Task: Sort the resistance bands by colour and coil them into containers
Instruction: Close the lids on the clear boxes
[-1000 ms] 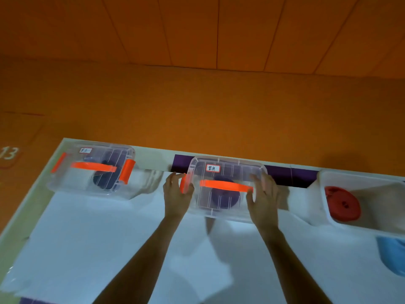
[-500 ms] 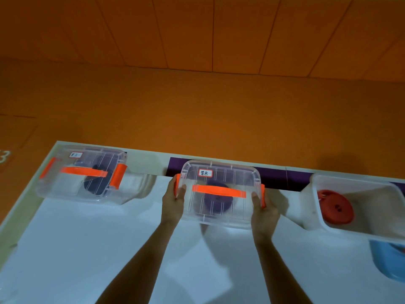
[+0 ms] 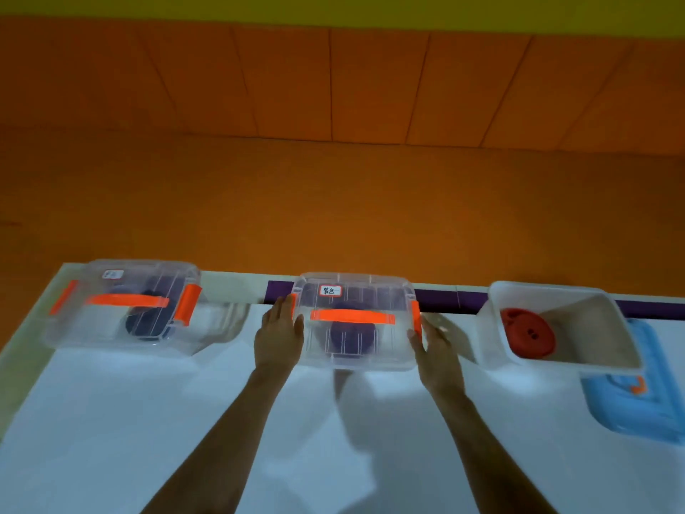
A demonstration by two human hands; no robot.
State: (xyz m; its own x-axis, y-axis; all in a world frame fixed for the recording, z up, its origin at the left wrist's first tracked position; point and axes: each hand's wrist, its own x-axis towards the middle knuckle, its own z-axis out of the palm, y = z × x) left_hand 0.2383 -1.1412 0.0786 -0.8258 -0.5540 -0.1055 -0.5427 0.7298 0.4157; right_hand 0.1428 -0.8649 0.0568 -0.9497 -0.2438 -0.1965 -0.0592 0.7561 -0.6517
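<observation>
My left hand (image 3: 280,335) lies flat against the left side of the middle clear lidded container (image 3: 374,300), fingers straight and reaching up to its orange side latch (image 3: 294,304). My right hand (image 3: 435,348) presses the opposite side the same way, fingers straight, just under the right latch (image 3: 416,317); neither hand curls round anything. The container stands on the white table (image 3: 148,421) near its far edge, lid on, with an orange handle (image 3: 352,317) across the top and a white label (image 3: 330,290). A coiled purple band (image 3: 352,339) shows through the plastic. To the left, apart from it, stands another closed clear container (image 3: 111,320) with a dark band (image 3: 146,322) inside. To the right an open white container (image 3: 600,328) holds a coiled red band (image 3: 528,335), and a blue lid (image 3: 637,406) lies partly beneath it.
</observation>
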